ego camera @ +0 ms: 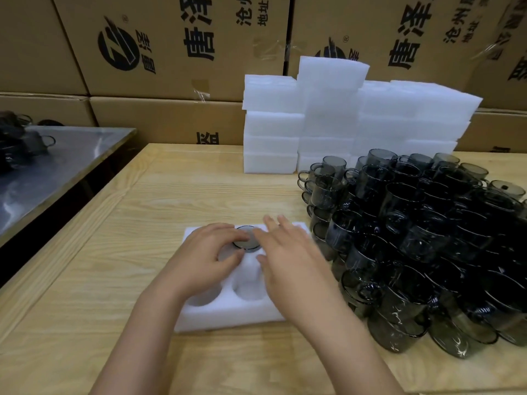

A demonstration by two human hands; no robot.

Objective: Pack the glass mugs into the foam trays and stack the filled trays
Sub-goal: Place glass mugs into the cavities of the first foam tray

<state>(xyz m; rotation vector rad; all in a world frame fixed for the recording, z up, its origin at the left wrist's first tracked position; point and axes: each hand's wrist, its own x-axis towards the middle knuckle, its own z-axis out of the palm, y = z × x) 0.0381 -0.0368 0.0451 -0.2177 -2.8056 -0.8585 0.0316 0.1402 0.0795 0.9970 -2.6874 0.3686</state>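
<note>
Tray count: one foam tray (228, 317) on bench (114, 252) before person, long axis running away from person. One grey glass mug (247, 243) seated in far cavity, axis vertical, round face up; two near cavities bare. Loose mugs (422, 238) heaped on bench at right, too many to count. Foam stacks (342, 115) at back, about three columns. Left grip (205, 258) curled, thumb and fingertips pinching mug's left edge. Right grip (288, 252) flat, fingers straight over tray's right side, index touching mug.
</note>
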